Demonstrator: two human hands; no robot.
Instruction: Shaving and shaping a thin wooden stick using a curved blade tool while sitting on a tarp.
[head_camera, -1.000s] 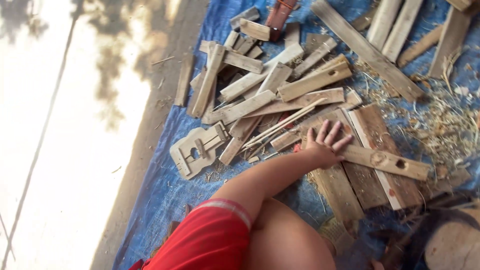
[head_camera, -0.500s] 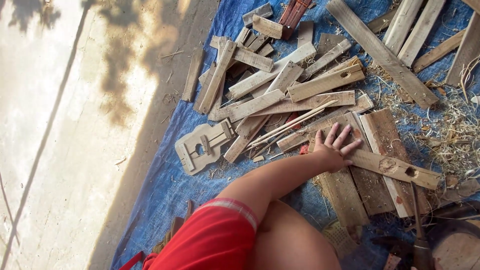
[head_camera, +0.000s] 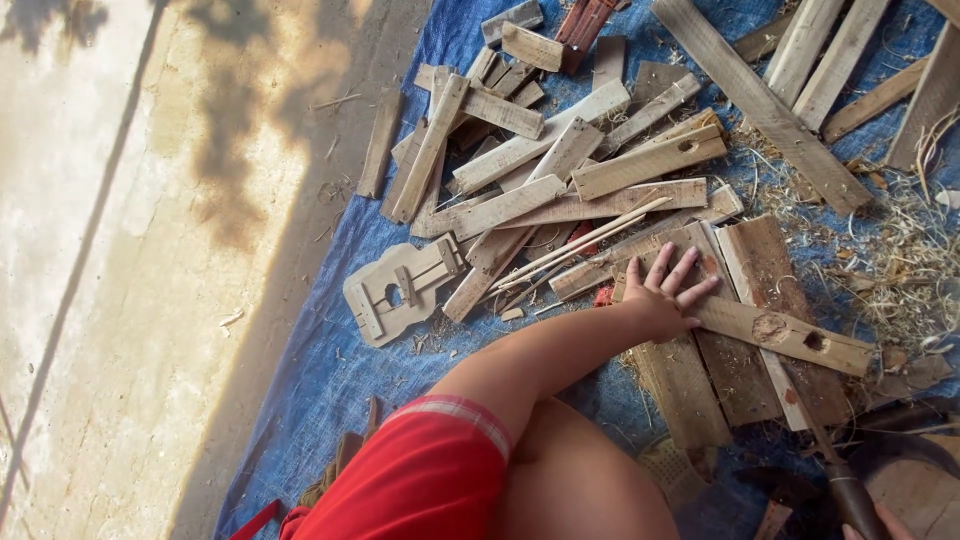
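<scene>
My left hand (head_camera: 664, 294) lies flat with its fingers spread on a stack of flat wooden planks (head_camera: 745, 350) on a blue tarp (head_camera: 330, 370). Its arm comes out of a red sleeve (head_camera: 420, 480). A plank with two holes (head_camera: 790, 335) lies just right of the fingers. Thin pale sticks (head_camera: 580, 245) rest just left of the hand. A small guitar-shaped wooden cutout (head_camera: 400, 290) lies further left. Only a sliver of my right hand (head_camera: 880, 530) shows at the bottom edge, next to a brown tool handle (head_camera: 845, 495); its grip is hidden.
Many loose wood offcuts (head_camera: 530, 150) are heaped across the tarp behind the hand. Long boards (head_camera: 760, 100) lie at the top right, with wood shavings (head_camera: 900, 250) beside them. Bare concrete floor (head_camera: 120, 250) runs along the left.
My left hand stays flat on the planks with its fingers spread. The view has shifted slightly, so the pile sits a little further right in the frame.
</scene>
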